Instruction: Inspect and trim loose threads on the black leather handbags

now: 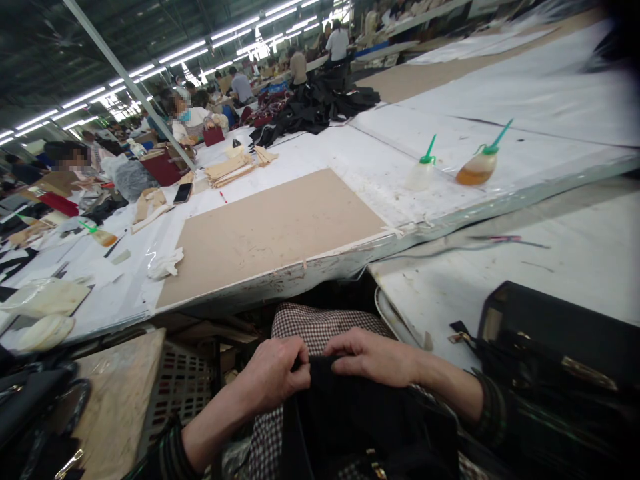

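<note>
My left hand (275, 373) and my right hand (373, 357) both pinch the upper edge of a black bag (365, 427) that rests on my lap, over checked trousers (310, 327). The fingers of each hand are curled closed on the dark material, thumbs facing each other. The bag's lower part shows small gold hardware. A second black bag (555, 347) with gold fittings lies on the white table just right of my right forearm.
A brown board (270, 233) lies on the white worktable (380, 173) ahead. Two squeeze bottles with green nozzles (477, 167) stand at the right. A white cloth (165, 263), a phone (183, 193) and stacked tan pieces (230, 170) sit farther left. Other people work in the background.
</note>
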{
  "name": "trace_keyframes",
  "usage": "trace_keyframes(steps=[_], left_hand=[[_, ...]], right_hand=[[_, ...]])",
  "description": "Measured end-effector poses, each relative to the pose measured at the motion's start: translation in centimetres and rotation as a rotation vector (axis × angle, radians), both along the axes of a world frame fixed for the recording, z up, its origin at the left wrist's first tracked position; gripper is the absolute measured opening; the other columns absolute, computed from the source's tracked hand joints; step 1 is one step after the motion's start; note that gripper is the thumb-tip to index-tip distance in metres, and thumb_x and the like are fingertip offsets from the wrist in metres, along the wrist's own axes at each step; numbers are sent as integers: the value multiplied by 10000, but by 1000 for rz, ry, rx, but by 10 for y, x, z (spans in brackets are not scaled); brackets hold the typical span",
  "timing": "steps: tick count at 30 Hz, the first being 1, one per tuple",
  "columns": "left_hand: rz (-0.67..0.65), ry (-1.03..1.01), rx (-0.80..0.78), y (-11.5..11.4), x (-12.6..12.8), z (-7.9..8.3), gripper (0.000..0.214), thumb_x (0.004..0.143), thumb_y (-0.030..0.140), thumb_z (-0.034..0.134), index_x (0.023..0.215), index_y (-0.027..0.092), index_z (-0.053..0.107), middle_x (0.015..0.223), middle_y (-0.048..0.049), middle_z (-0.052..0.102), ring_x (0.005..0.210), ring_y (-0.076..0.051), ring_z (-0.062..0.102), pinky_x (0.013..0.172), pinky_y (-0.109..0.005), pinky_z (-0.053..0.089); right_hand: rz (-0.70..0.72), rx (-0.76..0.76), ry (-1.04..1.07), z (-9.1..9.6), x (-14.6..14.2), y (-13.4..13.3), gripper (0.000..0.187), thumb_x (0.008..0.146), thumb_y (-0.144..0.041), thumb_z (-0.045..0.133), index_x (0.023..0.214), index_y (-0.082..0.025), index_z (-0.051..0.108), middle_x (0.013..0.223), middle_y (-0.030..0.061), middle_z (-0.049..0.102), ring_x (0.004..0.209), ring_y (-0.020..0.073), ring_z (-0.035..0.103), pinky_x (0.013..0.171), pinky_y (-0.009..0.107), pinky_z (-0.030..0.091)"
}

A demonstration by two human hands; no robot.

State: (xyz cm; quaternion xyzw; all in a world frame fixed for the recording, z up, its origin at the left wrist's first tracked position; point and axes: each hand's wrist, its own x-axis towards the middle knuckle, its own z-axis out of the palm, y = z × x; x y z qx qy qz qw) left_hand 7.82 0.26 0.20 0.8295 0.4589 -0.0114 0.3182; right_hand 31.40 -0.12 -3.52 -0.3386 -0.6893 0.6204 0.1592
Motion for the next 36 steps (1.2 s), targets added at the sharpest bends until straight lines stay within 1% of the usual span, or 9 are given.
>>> trace_keyframes(steps=[4,8,12,18,21,23,27,31,36], left_hand=[[24,9,-6,-1,1,2,69,792,255,629,773,204,587,675,41,596,610,-115,501,545,-222,276],[60,2,11,-4,3,3,60,794,233,606,752,200,578,646,46,569,586,-108,477,539,-221,259],[102,-14,15,-8,6,4,55,794,212,588,743,190,586,654,35,594,594,-112,497,551,-222,272],[75,-42,22,-14,1,6,49,811,190,564,770,197,590,692,33,615,616,-111,520,578,-215,308],[52,-51,10,-14,-2,7,47,828,204,563,794,203,596,693,39,612,614,-107,514,573,-211,309],[43,-51,9,-12,-2,7,41,827,203,567,806,202,602,704,37,621,625,-107,522,580,-209,315],[29,-36,16,-10,-3,6,37,820,190,566,804,196,599,713,29,634,634,-111,540,584,-210,322],[-4,33,59,-11,-6,4,37,826,216,574,848,209,603,731,20,654,646,-133,562,580,-233,305],[-75,103,113,-11,-9,1,70,836,248,572,897,224,598,744,19,668,650,-154,579,564,-262,260]], right_hand=[[24,32,7,0,2,2,234,863,-253,577,1027,-173,723,855,0,679,757,162,575,697,242,445],[38,27,23,-3,3,3,235,874,-265,575,1031,-166,719,860,4,680,753,161,579,684,240,446],[51,7,47,-3,6,3,241,882,-270,572,1046,-177,722,883,2,691,777,166,593,695,241,451],[94,-17,45,3,9,2,294,901,-315,576,1132,-195,713,942,8,703,811,172,610,704,240,449],[99,12,-6,7,3,6,309,884,-400,617,1069,-178,728,846,-3,675,714,149,568,621,221,417],[123,70,-45,8,-6,10,319,855,-434,655,1004,-165,738,759,-19,638,649,134,524,574,215,382],[151,189,-95,7,-25,17,203,838,-335,666,868,-152,748,634,-45,572,575,114,464,545,215,332],[80,174,-158,4,-37,16,130,792,-264,676,799,-154,746,580,-57,529,556,108,444,527,214,297],[-4,197,-218,5,-43,10,79,752,-203,675,722,-160,734,548,-58,498,555,107,436,517,221,257]])
